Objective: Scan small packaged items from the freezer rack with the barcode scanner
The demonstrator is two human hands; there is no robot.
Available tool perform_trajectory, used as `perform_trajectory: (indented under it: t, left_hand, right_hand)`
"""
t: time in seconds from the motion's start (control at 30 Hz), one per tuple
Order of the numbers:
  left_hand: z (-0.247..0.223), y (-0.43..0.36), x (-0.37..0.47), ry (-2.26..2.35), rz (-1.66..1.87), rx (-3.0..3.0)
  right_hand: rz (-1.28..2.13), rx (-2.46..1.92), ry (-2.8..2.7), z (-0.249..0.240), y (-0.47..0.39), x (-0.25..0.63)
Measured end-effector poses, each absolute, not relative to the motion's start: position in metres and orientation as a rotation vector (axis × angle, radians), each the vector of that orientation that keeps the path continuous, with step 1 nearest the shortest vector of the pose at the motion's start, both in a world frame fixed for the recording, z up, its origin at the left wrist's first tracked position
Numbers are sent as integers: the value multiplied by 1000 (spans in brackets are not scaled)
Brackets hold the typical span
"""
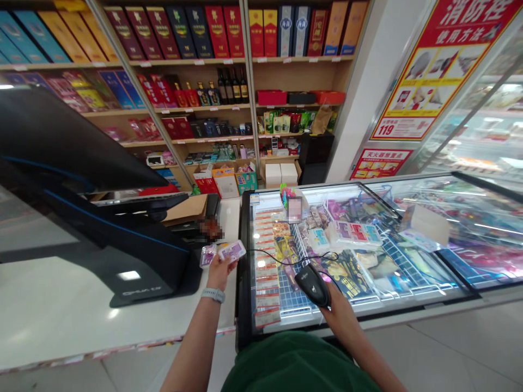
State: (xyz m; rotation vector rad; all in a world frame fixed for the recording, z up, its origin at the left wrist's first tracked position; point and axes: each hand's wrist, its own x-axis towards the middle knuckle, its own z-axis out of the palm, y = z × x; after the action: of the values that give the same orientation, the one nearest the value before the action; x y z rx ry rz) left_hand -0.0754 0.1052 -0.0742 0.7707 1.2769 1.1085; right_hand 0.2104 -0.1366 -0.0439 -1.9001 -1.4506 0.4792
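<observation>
My left hand (219,271), with a watch (213,295) on its wrist, is over the counter's right edge. Its fingers are closed on a small purple-and-white packet (232,251). A similar packet (207,256) is just left of the fingers; I cannot tell whether the hand touches it. My right hand (335,306) grips a black barcode scanner (312,285) above the freezer's glass top, its head toward the upper left. The scanner's dark cable (278,260) runs left toward the counter. Beyond the scanner, white packs with blue and red labels (354,234) lie on the glass.
A freezer chest (242,294) adjoins the counter (163,326) on the right. On the left a large black checkout screen (81,141) stands on its base. An open white box (425,226) rests on the freezer. Shelves (204,61) of boxes and bottles line the back.
</observation>
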Motion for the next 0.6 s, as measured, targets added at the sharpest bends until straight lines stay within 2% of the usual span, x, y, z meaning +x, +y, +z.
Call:
perform_trajectory:
  t: [0.6]
  left_hand:
    - [-49, 93, -40, 1026, 1065, 439]
  right_hand:
    - [518, -1883, -1441, -42, -140, 211]
